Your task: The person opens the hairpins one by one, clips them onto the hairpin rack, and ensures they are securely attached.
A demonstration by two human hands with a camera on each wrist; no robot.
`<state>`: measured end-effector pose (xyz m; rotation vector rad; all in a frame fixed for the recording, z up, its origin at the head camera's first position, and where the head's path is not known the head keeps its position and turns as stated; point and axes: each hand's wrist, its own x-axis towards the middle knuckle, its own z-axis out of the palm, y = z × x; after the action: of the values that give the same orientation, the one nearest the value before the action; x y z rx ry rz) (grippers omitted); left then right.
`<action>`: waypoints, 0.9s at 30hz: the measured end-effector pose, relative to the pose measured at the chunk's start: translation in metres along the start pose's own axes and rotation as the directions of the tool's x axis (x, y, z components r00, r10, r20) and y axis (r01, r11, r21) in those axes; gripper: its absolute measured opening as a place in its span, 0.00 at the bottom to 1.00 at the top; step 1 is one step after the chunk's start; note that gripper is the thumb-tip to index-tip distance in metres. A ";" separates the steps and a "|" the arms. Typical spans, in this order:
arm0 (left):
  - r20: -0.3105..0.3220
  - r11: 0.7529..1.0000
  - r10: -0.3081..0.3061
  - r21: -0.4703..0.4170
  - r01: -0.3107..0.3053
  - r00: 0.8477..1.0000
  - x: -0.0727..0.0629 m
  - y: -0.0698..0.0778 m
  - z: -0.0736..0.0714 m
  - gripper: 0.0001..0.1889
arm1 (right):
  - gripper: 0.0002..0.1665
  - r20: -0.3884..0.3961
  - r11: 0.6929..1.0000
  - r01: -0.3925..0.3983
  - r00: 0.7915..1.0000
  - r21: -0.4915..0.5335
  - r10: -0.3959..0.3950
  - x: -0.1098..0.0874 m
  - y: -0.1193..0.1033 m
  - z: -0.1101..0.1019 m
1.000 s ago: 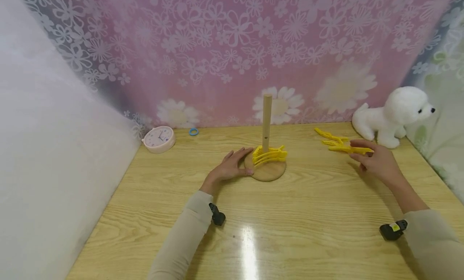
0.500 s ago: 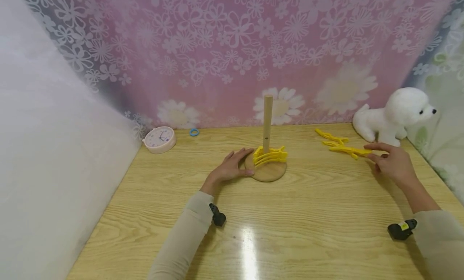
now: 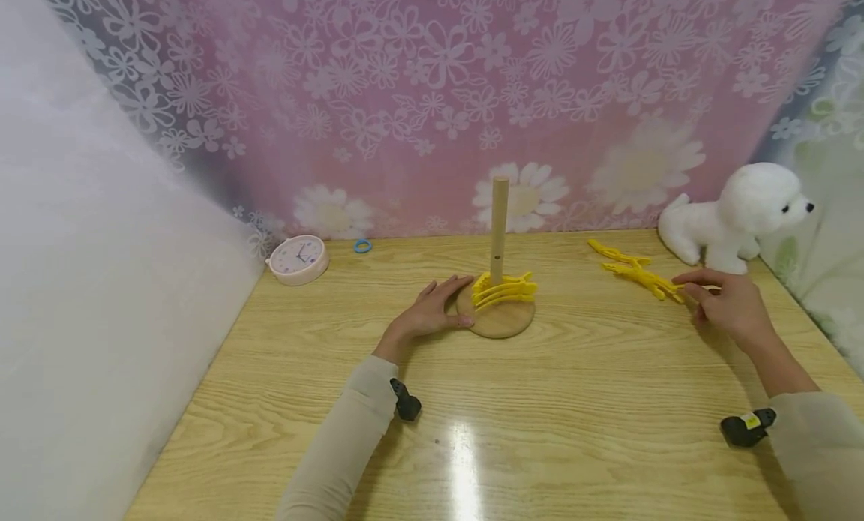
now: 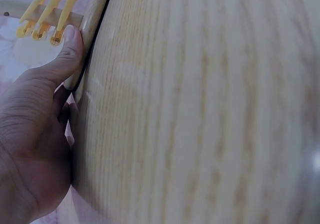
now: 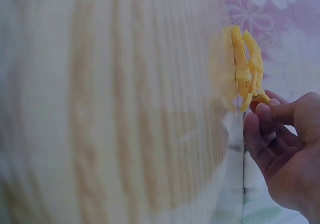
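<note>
A wooden stand (image 3: 498,229) with an upright post on a round base is at the middle of the table in the head view. Several yellow clips (image 3: 502,288) sit low around its post, over the base. My left hand (image 3: 427,311) holds the left rim of the base, thumb in front and fingers further back; the thumb (image 4: 71,46) presses the base in the left wrist view. At the right, my right hand (image 3: 732,303) pinches the near end of a yellow clip (image 5: 255,66) between thumb and fingertips. Another yellow clip (image 3: 610,251) lies just behind, the group overlapping.
A white toy dog (image 3: 715,221) stands at the back right, behind my right hand. At the back left are a round pink clock (image 3: 297,260) and a small blue ring (image 3: 362,246). A flowered curtain (image 3: 432,116) hangs along the table's back edge.
My right hand has shifted to the right along the yellow clip to its end, and the clip has turned so that this end points nearer the front. My left hand has stayed on the base.
</note>
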<state>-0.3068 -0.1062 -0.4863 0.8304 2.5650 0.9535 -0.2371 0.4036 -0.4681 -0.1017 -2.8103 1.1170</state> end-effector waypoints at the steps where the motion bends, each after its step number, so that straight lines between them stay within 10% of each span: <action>1: 0.001 1.000 -0.002 -0.001 0.002 1.000 0.000 0.000 0.000 0.47 | 0.23 0.005 1.000 -0.002 1.000 -0.001 0.002 0.000 0.000 0.000; 16: 0.006 1.000 -0.010 0.002 0.010 1.000 -0.001 0.000 0.001 0.47 | 0.33 0.099 0.997 -0.063 0.993 0.052 0.058 0.003 0.005 0.001; 27: 0.006 1.000 0.002 -0.003 -0.002 1.000 -0.001 0.003 0.000 0.47 | 0.42 0.163 0.989 0.045 0.986 -0.138 -0.022 0.002 0.004 -0.005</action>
<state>-0.3051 -0.1050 -0.4843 0.8344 2.5575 0.9534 -0.2386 0.4100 -0.4670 0.0251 -3.0206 0.9586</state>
